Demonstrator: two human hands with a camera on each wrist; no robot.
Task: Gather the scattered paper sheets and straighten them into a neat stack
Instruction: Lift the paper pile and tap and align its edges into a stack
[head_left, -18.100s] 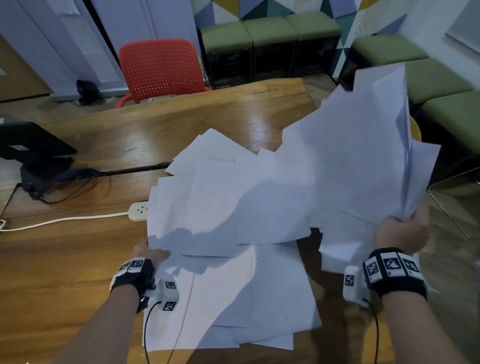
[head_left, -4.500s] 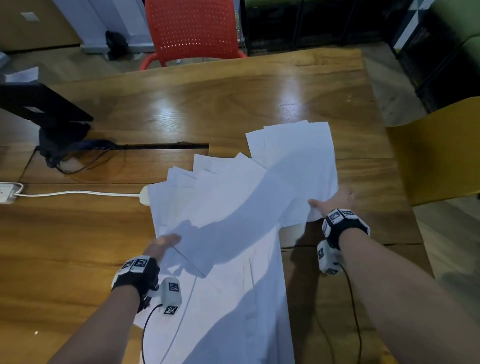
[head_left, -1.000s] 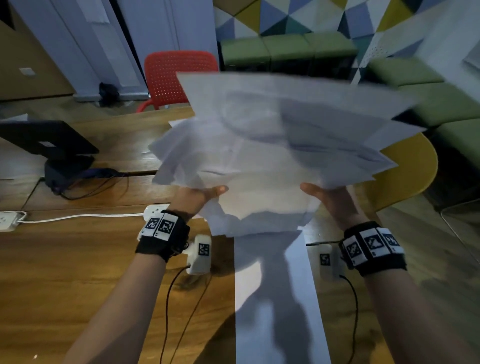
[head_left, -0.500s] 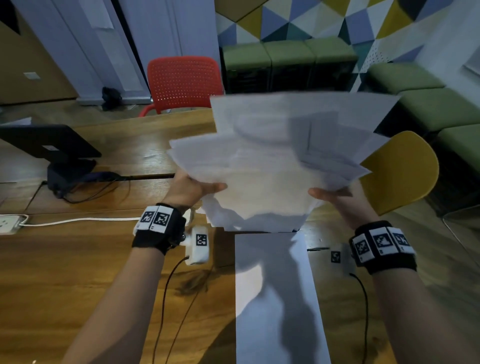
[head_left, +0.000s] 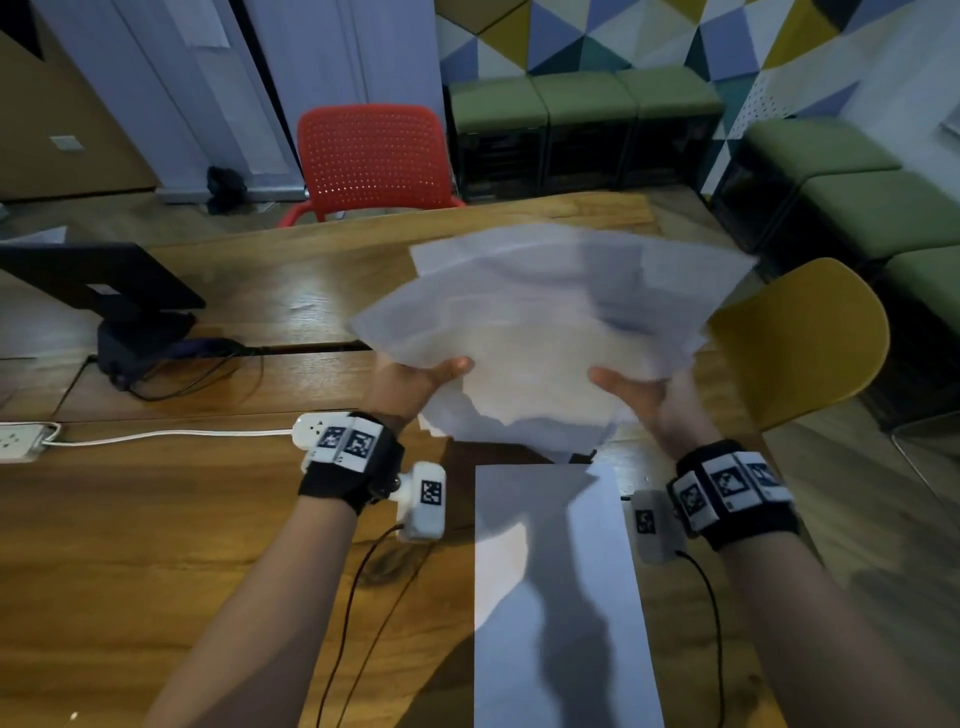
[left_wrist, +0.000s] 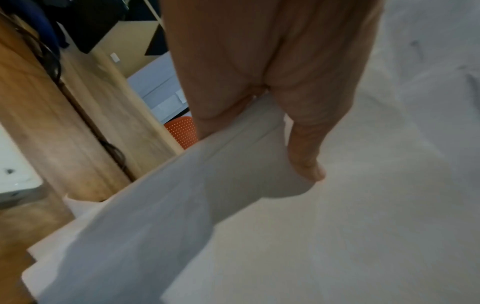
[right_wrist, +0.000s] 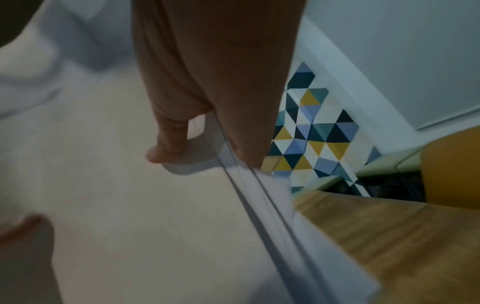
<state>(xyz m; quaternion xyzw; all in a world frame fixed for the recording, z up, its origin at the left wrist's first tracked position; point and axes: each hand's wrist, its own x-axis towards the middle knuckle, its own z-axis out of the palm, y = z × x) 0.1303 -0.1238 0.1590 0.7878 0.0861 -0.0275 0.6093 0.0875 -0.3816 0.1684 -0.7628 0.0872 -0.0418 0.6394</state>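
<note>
Both hands, left hand (head_left: 410, 382) and right hand (head_left: 652, 397), pinch the fanned paper bundle (head_left: 545, 317) between thumb and fingers, likely to square its edges.

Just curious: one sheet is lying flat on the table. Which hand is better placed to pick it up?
Probably the right hand: the sheet lies nearer its wrist. Both hands grip the bundle, though.

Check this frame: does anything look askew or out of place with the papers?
Yes. The bundle of sheets gripped by the left hand and right hand is fanned, its corners splaying at different angles, not squared. One sheet lies apart on the table, outside the bundle.
</note>
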